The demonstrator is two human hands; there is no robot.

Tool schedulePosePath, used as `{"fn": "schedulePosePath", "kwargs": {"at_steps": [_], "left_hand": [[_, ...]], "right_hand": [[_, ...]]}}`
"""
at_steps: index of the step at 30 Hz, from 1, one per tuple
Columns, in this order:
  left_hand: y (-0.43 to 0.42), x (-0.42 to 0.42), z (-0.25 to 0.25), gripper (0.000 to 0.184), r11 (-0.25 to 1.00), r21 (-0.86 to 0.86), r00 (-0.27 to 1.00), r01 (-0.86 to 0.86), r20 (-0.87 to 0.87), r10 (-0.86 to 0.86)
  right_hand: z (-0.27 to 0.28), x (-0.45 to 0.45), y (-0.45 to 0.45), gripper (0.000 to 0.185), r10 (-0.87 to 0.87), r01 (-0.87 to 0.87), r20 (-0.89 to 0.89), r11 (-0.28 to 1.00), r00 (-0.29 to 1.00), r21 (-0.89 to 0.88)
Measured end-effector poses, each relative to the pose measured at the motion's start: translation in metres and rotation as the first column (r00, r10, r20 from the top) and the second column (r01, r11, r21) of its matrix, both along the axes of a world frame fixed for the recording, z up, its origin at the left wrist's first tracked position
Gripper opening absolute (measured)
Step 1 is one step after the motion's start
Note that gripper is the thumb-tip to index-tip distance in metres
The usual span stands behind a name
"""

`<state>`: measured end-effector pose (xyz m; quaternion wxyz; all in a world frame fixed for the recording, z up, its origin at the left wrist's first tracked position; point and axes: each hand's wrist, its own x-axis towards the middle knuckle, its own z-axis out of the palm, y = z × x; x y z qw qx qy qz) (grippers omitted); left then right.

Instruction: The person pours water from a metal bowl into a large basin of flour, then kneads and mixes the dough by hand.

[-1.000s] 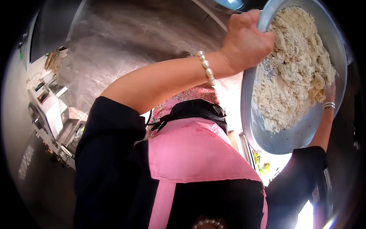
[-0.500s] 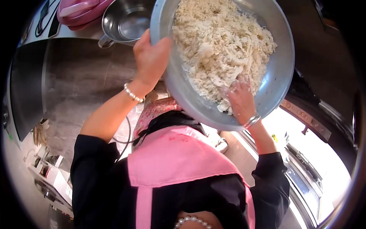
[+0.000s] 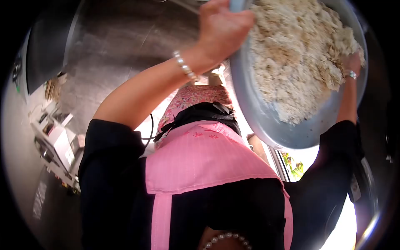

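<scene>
A large grey metal bowl (image 3: 271,121) is tilted in the upper right, holding a heap of crumbly, shaggy dough (image 3: 300,58). My left hand (image 3: 223,31) is closed around the bowl's left rim, with a pearl bracelet on the wrist. At the far right side of the bowl, my right hand (image 3: 353,64) is sunk into the dough. Its fingers are mostly hidden by a thick clump that is lifted and folded against the hand. A silver bracelet shows at that wrist.
Below the bowl is my pink apron (image 3: 208,160) over dark clothing. A dark grey floor (image 3: 121,46) stretches to the left, with a white shelf unit (image 3: 62,143) holding items at lower left. Bright light and green leaves (image 3: 293,166) show at the right.
The bowl and both hands have shifted right in view. My right hand has moved from the dough's near edge to its right side, pushing up a clump. The steel pot has left view.
</scene>
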<state>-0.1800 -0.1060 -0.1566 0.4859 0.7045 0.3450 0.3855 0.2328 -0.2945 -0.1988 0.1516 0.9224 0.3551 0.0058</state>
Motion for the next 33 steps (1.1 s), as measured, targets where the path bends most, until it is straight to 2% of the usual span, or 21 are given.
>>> {"fn": "schedulePosePath", "kwargs": {"at_steps": [1, 3, 4, 5, 7, 8, 11, 13, 15, 16, 17, 18, 19, 20, 21, 22, 24, 25, 28, 31, 33], "left_hand": [[0.01, -0.002, -0.013, 0.016, 0.923, 0.383, 0.993, 0.037, -0.115, 0.008], [0.005, -0.007, -0.012, 0.015, 0.91, 0.408, 0.99, 0.074, -0.138, -0.018], [-0.001, -0.008, -0.002, 0.014, 0.996, 0.077, 0.998, 0.044, -0.038, -0.042], [-0.003, -0.008, 0.004, 0.014, 0.962, -0.266, 0.997, 0.056, 0.067, -0.039], [-0.001, -0.011, 0.004, 0.014, 0.945, -0.31, 0.984, 0.109, 0.17, -0.058], [-0.002, -0.008, 0.001, 0.013, 0.942, -0.317, 0.982, 0.112, 0.178, -0.057], [-0.001, -0.007, 0.002, 0.012, 0.947, -0.302, 0.99, 0.111, 0.113, -0.08], [-0.004, -0.001, -0.002, 0.011, 0.93, -0.351, 0.992, 0.112, 0.098, -0.082], [-0.006, 0.001, -0.008, 0.01, 0.877, -0.466, 0.989, 0.116, 0.137, -0.058], [-0.001, 0.002, -0.015, 0.01, 0.987, -0.12, 0.995, 0.102, 0.031, -0.099], [0.005, 0.0, -0.024, 0.01, 0.963, 0.24, 0.991, 0.123, -0.083, -0.106], [0.006, -0.003, -0.023, 0.01, 0.95, 0.281, 0.989, 0.134, -0.101, -0.11], [0.006, -0.006, -0.022, 0.01, 0.936, 0.322, 0.987, 0.144, -0.118, -0.112], [0.01, -0.016, -0.007, 0.01, 0.99, 0.053, 0.991, 0.134, -0.034, -0.133], [0.007, -0.015, 0.002, 0.011, 0.968, -0.209, 0.99, 0.141, 0.052, -0.133], [0.004, -0.01, 0.012, 0.012, 0.937, -0.328, 0.992, 0.119, -0.008, -0.128], [-0.004, 0.0, 0.005, 0.013, 0.943, -0.32, 0.996, 0.09, 0.008, -0.092], [-0.01, 0.002, -0.002, 0.013, 0.944, -0.324, 0.998, 0.067, 0.003, -0.07], [-0.009, 0.004, -0.016, 0.014, 0.993, -0.077, 0.993, 0.094, -0.066, -0.099], [-0.019, 0.009, -0.004, 0.01, 0.928, -0.367, 0.997, 0.07, -0.01, -0.079], [-0.022, 0.004, -0.016, 0.009, 0.927, -0.364, 0.994, 0.093, -0.026, -0.11]], "right_hand": [[-0.004, 0.011, 0.021, 0.044, 0.024, -0.027, -0.03, 0.996, 0.999, -0.084], [-0.013, -0.011, 0.048, 0.041, 0.11, -0.124, -0.107, 0.983, 0.988, -0.135], [-0.011, -0.032, 0.054, 0.039, 0.162, -0.179, -0.148, 0.978, 0.976, -0.109], [-0.011, -0.078, 0.043, 0.038, 0.233, -0.234, -0.185, 0.972, 0.955, 0.015], [-0.009, -0.158, -0.006, 0.036, 0.363, -0.307, -0.216, 0.917, 0.906, 0.255], [-0.018, -0.178, -0.04, 0.037, 0.372, -0.309, -0.265, 0.918, 0.889, 0.25], [0.032, -0.263, -0.076, 0.051, 0.21, -0.256, -0.403, 0.965, 0.891, -0.062], [0.055, -0.286, -0.083, 0.055, 0.41, -0.417, -0.463, 0.904, 0.786, 0.094], [0.031, -0.283, -0.069, 0.056, 0.434, -0.472, -0.317, 0.881, 0.843, -0.048], [0.016, -0.278, -0.059, 0.057, 0.452, -0.488, -0.24, 0.865, 0.859, -0.117], [0.005, -0.255, -0.041, 0.055, 0.519, -0.535, -0.171, 0.842, 0.837, -0.064], [-0.005, -0.216, -0.021, 0.054, 0.576, -0.581, -0.094, 0.814, 0.812, -0.024], [-0.017, -0.169, -0.013, 0.057, 0.403, -0.412, -0.178, 0.911, 0.898, -0.016], [-0.011, -0.135, -0.015, 0.06, 0.206, -0.222, -0.249, 0.974, 0.946, -0.035], [-0.002, -0.112, -0.033, 0.058, 0.185, -0.182, -0.194, 0.983, 0.963, 0.031], [0.002, -0.086, -0.045, 0.057, 0.165, -0.152, -0.134, 0.982, 0.977, 0.108], [0.006, -0.066, -0.096, 0.053, 0.021, 0.042, -0.251, 0.969, 0.968, 0.244], [0.013, -0.072, -0.117, 0.051, 0.079, 0.053, -0.367, 0.939, 0.927, 0.338], [0.004, -0.057, -0.119, 0.048, 0.19, 0.054, -0.477, 0.89, 0.858, 0.453], [-0.037, -0.02, -0.093, 0.043, 0.074, 0.054, -0.487, 0.968, 0.87, 0.243], [-0.045, -0.048, -0.074, 0.039, 0.058, -0.099, -0.23, 0.981, 0.972, -0.17]]}}
